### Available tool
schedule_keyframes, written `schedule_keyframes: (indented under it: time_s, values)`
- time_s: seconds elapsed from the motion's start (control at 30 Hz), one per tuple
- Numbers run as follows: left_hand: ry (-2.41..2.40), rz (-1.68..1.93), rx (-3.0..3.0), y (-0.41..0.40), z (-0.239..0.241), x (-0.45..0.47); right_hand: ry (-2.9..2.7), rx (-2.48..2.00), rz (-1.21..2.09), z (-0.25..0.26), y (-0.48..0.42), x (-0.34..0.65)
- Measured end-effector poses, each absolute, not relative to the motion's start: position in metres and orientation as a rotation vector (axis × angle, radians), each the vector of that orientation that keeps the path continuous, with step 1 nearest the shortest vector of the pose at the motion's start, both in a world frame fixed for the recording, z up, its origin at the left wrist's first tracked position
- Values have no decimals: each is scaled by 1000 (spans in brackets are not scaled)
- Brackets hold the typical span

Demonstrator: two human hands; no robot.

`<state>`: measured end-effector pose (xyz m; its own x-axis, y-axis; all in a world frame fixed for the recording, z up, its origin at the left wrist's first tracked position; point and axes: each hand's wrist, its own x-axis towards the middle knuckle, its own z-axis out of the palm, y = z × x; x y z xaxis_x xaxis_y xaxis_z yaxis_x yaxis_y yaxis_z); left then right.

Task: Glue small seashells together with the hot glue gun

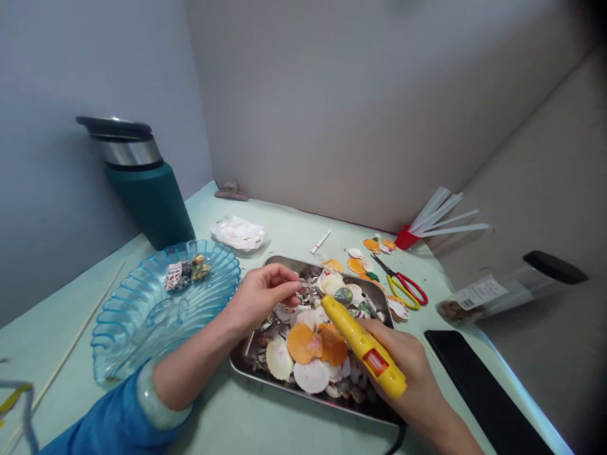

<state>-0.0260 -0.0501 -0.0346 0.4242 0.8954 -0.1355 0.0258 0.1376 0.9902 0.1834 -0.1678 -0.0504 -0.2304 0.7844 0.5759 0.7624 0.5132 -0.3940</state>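
Note:
My right hand [403, 354] grips a yellow hot glue gun [358, 341], its tip angled up and left. Thumb and fingertips of my left hand [265, 291] are pinched together close to that tip; whatever is between them is too small to make out. Beneath both hands lies a metal tray [265, 377] heaped with seashells. An orange scallop shell [303, 343], a white shell [311, 376] and many small spiral shells are among them. Left of the tray, a clear blue scalloped plate [118, 328] carries a small cluster of shells [187, 273].
A teal bottle [149, 202] stands behind the plate. Scissors [403, 284] and loose shells [355, 265] lie beyond the tray. At right are a red cup [406, 237] of glue sticks, a clear jar [497, 292] and a black phone-like slab [478, 385]. A thin stick [71, 354] lies left.

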Motion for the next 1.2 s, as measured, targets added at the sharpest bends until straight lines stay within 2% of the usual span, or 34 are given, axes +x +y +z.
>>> schedule_keyframes:
  time_s: [0.37,0.63,0.87,1.2]
  values:
    - [949,794,1307,-50,-36,-27,-2014,-1279,75,-49,-167,182]
    - [975,808,1306,-48,-37,-26,-1624,-1544,599,-53,-166,186]
    - [979,863,1341,-49,-37,-28,-1352,-1428,1012,-38,-161,186]
    - [987,892,1323,-47,-40,-26,-1590,-1433,745,-48,-154,181]
